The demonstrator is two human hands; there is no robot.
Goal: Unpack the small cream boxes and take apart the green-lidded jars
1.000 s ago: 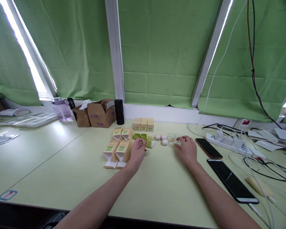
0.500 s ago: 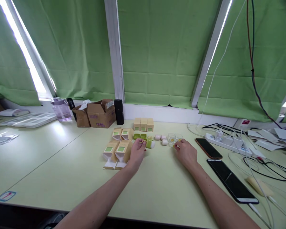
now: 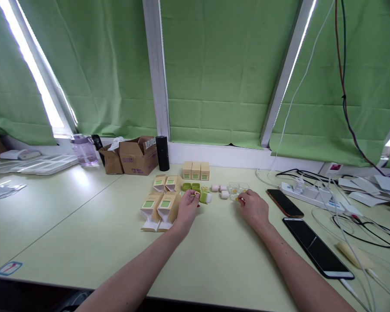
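Now, left of the pink pieces (image 3: 215,188), the left hand (image 3: 187,208) pinches a green-and-white case (image 3: 203,197), while right of them the right hand (image 3: 255,209), grip unclear, could scatter clear cups (image 3: 234,185) by brushing them.

To your right, two phones (image 3: 316,248) lie near a white power strip (image 3: 289,189); to your left, a black cylinder (image 3: 163,154) stands beside an open cardboard box (image 3: 136,161).

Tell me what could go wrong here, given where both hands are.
The small green-and-white item might slip from the left hand, which seems to pinch it. The right hand, close to the clear containers, could nudge one. The open carton beside the left hand could get bumped.
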